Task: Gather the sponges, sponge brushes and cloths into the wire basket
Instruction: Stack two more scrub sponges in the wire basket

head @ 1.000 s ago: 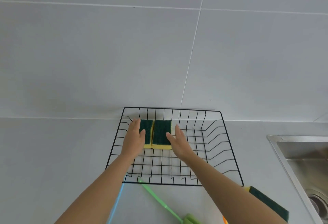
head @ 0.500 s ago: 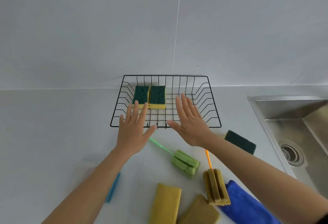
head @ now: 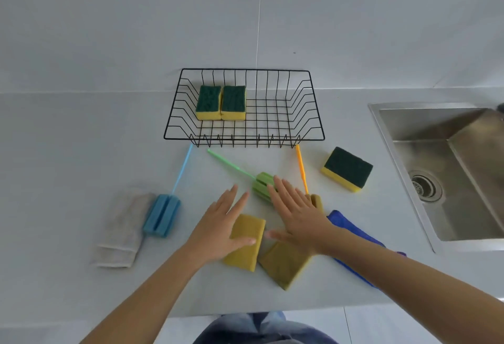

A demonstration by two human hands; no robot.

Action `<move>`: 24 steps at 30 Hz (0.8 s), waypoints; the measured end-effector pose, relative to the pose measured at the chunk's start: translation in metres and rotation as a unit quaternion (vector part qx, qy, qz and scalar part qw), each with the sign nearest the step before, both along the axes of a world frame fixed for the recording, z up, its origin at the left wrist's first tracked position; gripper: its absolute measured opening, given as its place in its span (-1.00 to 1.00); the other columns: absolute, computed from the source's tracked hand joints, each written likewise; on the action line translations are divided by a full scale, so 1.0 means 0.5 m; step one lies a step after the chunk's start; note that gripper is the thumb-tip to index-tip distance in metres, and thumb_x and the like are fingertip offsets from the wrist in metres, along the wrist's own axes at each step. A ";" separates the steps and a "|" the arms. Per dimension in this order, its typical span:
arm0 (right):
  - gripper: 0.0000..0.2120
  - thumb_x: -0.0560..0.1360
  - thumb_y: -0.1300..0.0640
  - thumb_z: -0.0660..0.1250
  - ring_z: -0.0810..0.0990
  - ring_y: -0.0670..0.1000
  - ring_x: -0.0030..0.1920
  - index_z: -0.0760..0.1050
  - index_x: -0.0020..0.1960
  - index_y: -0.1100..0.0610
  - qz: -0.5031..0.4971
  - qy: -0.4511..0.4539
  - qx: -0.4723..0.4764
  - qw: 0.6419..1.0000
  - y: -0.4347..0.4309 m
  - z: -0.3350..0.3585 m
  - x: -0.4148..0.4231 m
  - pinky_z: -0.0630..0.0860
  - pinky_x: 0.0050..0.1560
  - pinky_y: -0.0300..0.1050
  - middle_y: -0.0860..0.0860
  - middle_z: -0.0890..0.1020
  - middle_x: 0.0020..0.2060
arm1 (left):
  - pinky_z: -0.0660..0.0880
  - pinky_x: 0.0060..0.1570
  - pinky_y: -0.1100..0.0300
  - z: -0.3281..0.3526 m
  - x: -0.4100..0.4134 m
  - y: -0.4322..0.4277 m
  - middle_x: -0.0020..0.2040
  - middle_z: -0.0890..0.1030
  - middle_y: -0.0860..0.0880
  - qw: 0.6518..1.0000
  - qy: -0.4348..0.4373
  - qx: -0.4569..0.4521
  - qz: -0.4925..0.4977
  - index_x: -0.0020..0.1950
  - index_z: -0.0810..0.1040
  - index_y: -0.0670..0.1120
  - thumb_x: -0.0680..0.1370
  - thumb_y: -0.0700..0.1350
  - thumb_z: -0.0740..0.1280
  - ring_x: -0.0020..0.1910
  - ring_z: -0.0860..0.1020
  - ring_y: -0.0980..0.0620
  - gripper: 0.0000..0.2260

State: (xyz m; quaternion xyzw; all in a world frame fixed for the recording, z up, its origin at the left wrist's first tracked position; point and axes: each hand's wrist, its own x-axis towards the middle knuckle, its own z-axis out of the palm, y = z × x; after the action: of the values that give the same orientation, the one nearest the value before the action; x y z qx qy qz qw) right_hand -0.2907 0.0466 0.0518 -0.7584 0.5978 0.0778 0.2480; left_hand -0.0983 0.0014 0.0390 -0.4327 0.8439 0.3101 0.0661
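Hovering with spread, empty grips, left hand and right hand flank the flat mustard-yellow rectangular sponge on the grey worktop; black wire basket lies beyond the fingertips.

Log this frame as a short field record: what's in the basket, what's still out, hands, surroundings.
in basket: two green-and-yellow sponges, side by side in the wire basket
still on counter: third scrub sponge; blue sponge brush; green sponge brush; orange sponge brush; two yellow cloths; grey cloth; blue cloth
left hand: open, over a yellow cloth
right hand: open, empty
surroundings: sink at right
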 end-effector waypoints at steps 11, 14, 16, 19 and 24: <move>-0.01 0.37 -0.14 0.39 -0.25 0.07 0.52 -0.23 0.51 0.04 0.177 0.053 0.055 0.981 0.067 -0.038 -0.021 -0.31 0.39 -0.09 0.01 -0.18 0.53 | -0.07 0.49 0.12 -0.046 0.017 0.057 0.54 -0.25 -0.02 0.986 -0.093 -0.026 -0.136 0.51 -0.13 0.02 0.38 0.06 0.43 0.52 -0.23 -0.02 -0.09; -0.18 0.43 0.06 0.38 -0.09 0.10 0.53 -0.06 0.50 0.05 0.192 0.064 0.048 0.978 0.065 -0.042 -0.016 -0.12 0.50 -0.03 0.06 0.00 0.53 | -0.07 0.50 0.05 -0.062 0.016 0.052 0.55 -0.21 -0.04 0.983 -0.103 -0.056 -0.143 0.51 -0.08 0.00 0.41 -0.01 0.41 0.53 -0.21 -0.04 -0.16; -0.29 0.46 0.14 0.34 0.01 0.11 0.51 0.02 0.49 0.07 0.199 0.064 0.038 0.977 0.063 -0.044 -0.011 -0.02 0.50 -0.02 0.08 0.10 0.51 | 0.00 0.50 0.03 -0.066 0.014 0.045 0.56 -0.13 -0.05 0.984 -0.091 -0.071 -0.139 0.50 -0.01 0.01 0.43 -0.08 0.39 0.53 -0.16 -0.05 -0.23; -0.36 0.47 0.21 0.30 0.13 0.12 0.46 0.10 0.46 0.09 0.194 0.056 0.035 0.979 0.061 -0.046 -0.007 0.11 0.47 -0.03 0.10 0.22 0.45 | 0.18 0.44 0.07 -0.062 0.009 0.028 0.55 -0.06 -0.01 0.990 -0.062 -0.046 -0.116 0.49 0.05 0.02 0.44 -0.09 0.37 0.53 -0.11 0.00 -0.28; -0.30 0.41 0.17 0.39 0.21 0.05 0.40 0.12 0.44 0.01 0.129 -0.002 0.096 0.987 0.048 -0.033 -0.016 0.33 0.33 -0.01 0.02 0.26 0.41 | 0.10 0.42 0.20 -0.043 0.006 -0.010 0.54 0.07 0.00 0.997 0.016 0.053 -0.054 0.47 0.18 0.01 0.40 -0.13 0.42 0.51 0.02 0.03 -0.30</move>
State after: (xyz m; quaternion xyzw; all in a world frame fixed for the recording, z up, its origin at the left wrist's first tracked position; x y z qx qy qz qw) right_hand -0.2988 0.0706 0.0351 -0.8019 0.4846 0.1647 0.3083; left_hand -0.0952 -0.0035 0.0173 -0.3773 0.8493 0.3574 0.0923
